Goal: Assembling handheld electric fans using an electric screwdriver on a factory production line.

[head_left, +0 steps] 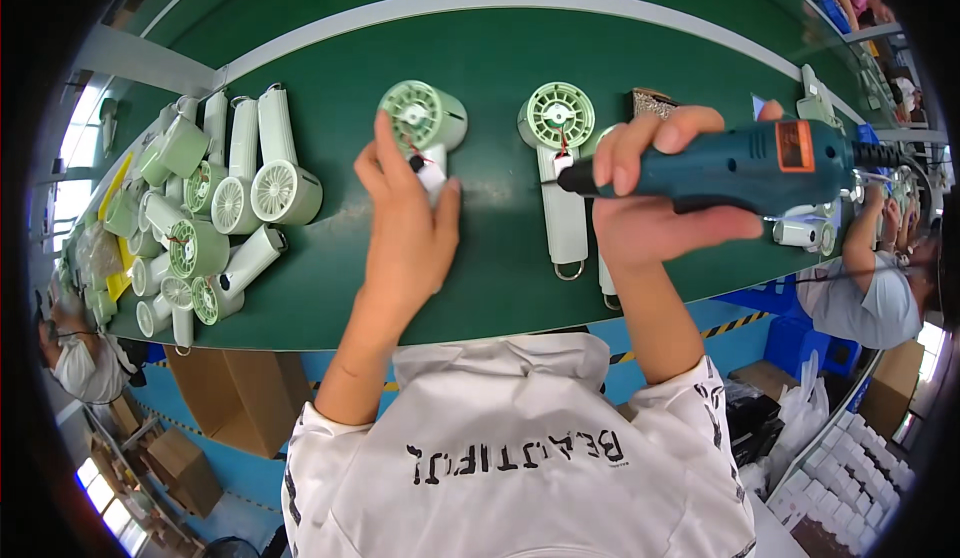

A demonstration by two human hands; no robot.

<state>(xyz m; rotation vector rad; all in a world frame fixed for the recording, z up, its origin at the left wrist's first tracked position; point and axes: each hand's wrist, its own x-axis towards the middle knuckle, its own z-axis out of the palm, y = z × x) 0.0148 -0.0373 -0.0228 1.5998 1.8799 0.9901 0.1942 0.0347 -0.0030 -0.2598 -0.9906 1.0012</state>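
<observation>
Green fan [428, 113] is resting in the fingers of my left hand [402, 230], left of the second fan [566, 220], while my right hand [637, 222] is clutching an electric screwdriver [738, 166] right of that second fan.

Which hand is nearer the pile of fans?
Left. The left hand is to the right of the pile, touching a separate fan; the right hand is farther right, holding a power tool.

L grip [400, 218] on grn fan [432, 118] | R grip [645, 220] w/ teal driver [735, 166] | 2nd fan [564, 220] btwn | fan pile [200, 246] L
</observation>
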